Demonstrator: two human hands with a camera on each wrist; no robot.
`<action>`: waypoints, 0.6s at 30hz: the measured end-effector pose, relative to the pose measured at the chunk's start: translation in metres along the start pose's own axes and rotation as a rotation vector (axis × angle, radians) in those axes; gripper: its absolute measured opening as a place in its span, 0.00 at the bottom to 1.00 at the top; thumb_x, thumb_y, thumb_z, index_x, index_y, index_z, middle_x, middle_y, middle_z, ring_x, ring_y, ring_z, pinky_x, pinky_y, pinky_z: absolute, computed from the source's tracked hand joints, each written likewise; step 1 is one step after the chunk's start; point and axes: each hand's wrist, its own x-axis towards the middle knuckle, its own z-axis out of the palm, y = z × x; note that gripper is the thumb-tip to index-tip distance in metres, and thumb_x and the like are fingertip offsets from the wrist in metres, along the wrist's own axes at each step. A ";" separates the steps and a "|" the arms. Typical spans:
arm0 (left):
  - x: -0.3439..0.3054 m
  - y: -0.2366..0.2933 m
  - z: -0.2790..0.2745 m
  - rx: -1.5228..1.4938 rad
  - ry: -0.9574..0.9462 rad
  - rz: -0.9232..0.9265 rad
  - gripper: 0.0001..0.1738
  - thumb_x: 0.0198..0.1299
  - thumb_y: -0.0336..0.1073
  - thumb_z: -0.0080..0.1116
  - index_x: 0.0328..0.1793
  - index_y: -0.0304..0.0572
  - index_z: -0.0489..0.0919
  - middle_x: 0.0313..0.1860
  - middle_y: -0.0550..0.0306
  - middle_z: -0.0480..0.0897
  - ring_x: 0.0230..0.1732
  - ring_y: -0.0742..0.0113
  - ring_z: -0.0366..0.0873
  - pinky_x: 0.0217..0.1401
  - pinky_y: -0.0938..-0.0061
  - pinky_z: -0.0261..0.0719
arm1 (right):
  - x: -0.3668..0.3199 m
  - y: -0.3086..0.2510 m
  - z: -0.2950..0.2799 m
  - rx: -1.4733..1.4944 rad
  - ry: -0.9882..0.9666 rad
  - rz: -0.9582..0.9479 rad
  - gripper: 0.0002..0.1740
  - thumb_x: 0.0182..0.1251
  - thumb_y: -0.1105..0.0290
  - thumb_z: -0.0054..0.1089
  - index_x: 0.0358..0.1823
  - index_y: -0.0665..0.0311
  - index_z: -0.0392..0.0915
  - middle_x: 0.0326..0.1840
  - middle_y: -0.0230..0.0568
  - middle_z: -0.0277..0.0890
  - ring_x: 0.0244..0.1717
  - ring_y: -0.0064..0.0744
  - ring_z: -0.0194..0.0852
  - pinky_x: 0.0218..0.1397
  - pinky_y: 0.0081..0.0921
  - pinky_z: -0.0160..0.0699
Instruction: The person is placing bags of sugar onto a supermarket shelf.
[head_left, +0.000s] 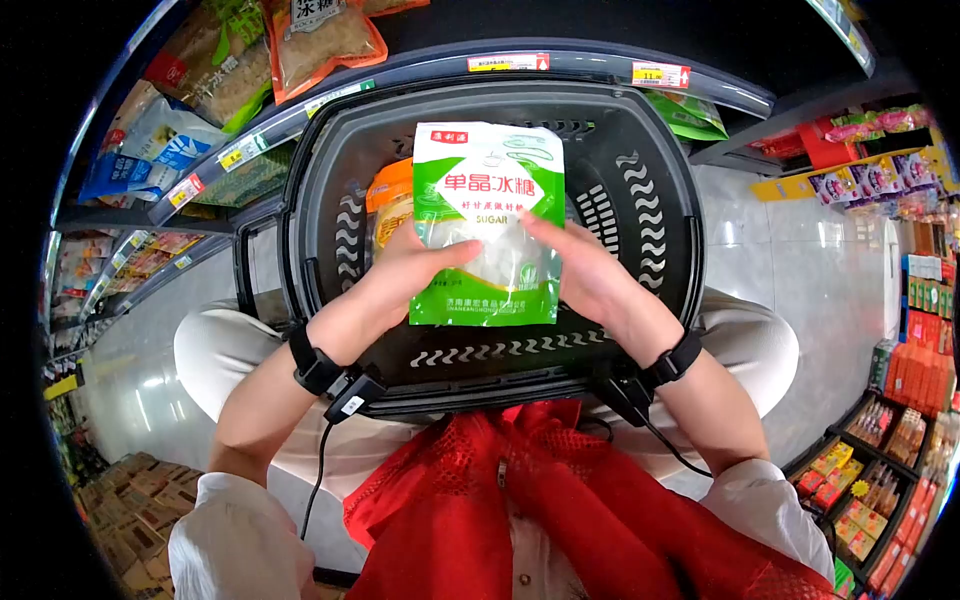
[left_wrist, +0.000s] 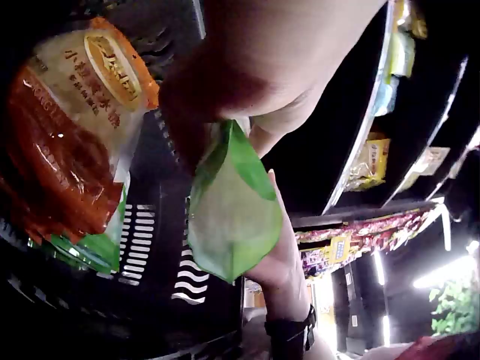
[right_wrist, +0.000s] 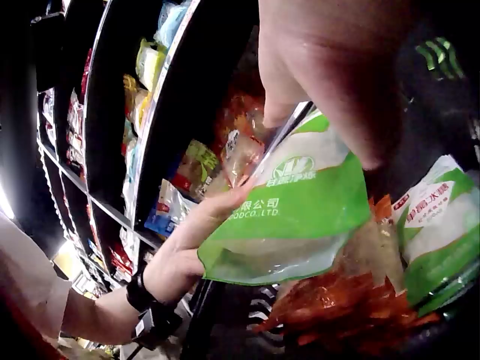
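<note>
Between both hands is a green-and-white bag of rock sugar point(head_left: 490, 300), its printed front facing the head camera. The left hand point(head_left: 400, 270) grips its left edge, with the thumb across the front. On the opposite edge the right hand point(head_left: 590, 275) holds it, thumb also over the front. The left wrist view shows the bag's rounded base end-on. Below is a black shopping basket point(head_left: 650, 165), where an orange-trimmed bag of rock sugar point(left_wrist: 94, 97) lies partly hidden behind the held bag. Another green-and-white bag point(right_wrist: 439, 225) lies beside it in the right wrist view.
The basket sits between the person's legs, close against a shelf edge point(head_left: 590, 58) with price tags. More sugar bags point(head_left: 325, 45) stand on that shelf. Boxed goods point(head_left: 920, 375) line the right, and cartons point(head_left: 140, 510) cover the lower left. Tiled floor point(head_left: 150, 350) shows at the left.
</note>
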 end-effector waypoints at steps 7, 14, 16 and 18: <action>-0.002 -0.005 0.005 -0.030 0.032 -0.036 0.20 0.57 0.31 0.54 0.56 0.36 0.68 0.49 0.55 0.75 0.48 0.68 0.74 0.51 0.74 0.73 | 0.008 0.008 -0.006 -0.194 0.030 -0.160 0.22 0.53 0.77 0.60 0.51 0.71 0.68 0.48 0.45 0.72 0.48 0.33 0.71 0.51 0.28 0.70; 0.001 -0.008 0.003 -0.077 -0.017 -0.016 0.19 0.59 0.32 0.53 0.56 0.36 0.68 0.50 0.54 0.74 0.49 0.68 0.73 0.50 0.76 0.73 | 0.005 -0.008 -0.004 -0.103 0.071 -0.082 0.15 0.55 0.75 0.58 0.45 0.69 0.72 0.43 0.42 0.76 0.43 0.29 0.73 0.48 0.25 0.70; 0.000 -0.007 0.003 -0.045 -0.032 -0.012 0.20 0.59 0.32 0.52 0.58 0.36 0.66 0.51 0.54 0.73 0.51 0.68 0.72 0.52 0.75 0.72 | 0.008 -0.008 -0.008 -0.138 0.078 -0.155 0.15 0.55 0.75 0.58 0.45 0.69 0.72 0.42 0.42 0.76 0.41 0.29 0.73 0.47 0.25 0.70; 0.000 -0.006 0.005 -0.009 -0.048 -0.008 0.21 0.60 0.32 0.50 0.60 0.37 0.64 0.52 0.54 0.73 0.52 0.68 0.71 0.54 0.74 0.71 | 0.009 -0.014 -0.012 -0.226 0.125 -0.262 0.13 0.54 0.76 0.58 0.43 0.68 0.73 0.39 0.40 0.77 0.40 0.28 0.74 0.46 0.24 0.70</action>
